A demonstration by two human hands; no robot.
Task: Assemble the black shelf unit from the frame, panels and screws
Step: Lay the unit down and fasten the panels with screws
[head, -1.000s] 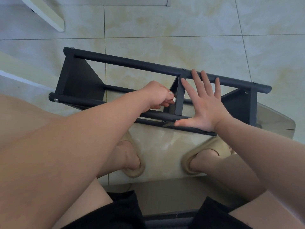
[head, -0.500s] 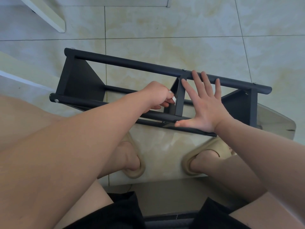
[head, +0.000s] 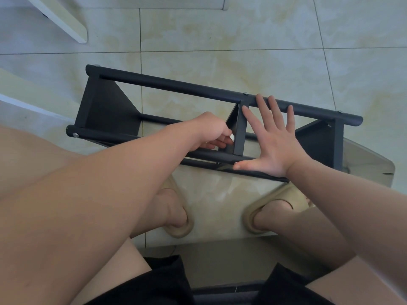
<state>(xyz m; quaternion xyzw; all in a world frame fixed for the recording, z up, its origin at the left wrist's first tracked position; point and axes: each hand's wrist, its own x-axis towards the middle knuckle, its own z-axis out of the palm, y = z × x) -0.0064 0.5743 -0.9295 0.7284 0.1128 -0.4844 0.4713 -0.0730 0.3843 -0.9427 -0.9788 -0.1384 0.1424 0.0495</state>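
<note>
The black shelf unit (head: 176,86) lies on its side on the tiled floor in front of my feet, its round tubes running left to right. Three flat black panels sit between the tubes: one at the left end (head: 103,108), a middle panel (head: 239,130) and one at the right end (head: 317,142). My left hand (head: 211,130) reaches inside the frame with fingers curled at the left face of the middle panel; what they hold is hidden. My right hand (head: 273,142) lies flat with spread fingers against the panel's right side, thumb on the near tube.
A white furniture leg (head: 63,20) slants across the far left of the floor. A pale board edge (head: 26,100) runs along the left. My feet in beige slippers (head: 275,203) rest on the floor just behind the frame. A silver screw head (head: 76,135) shows at the near-left tube end.
</note>
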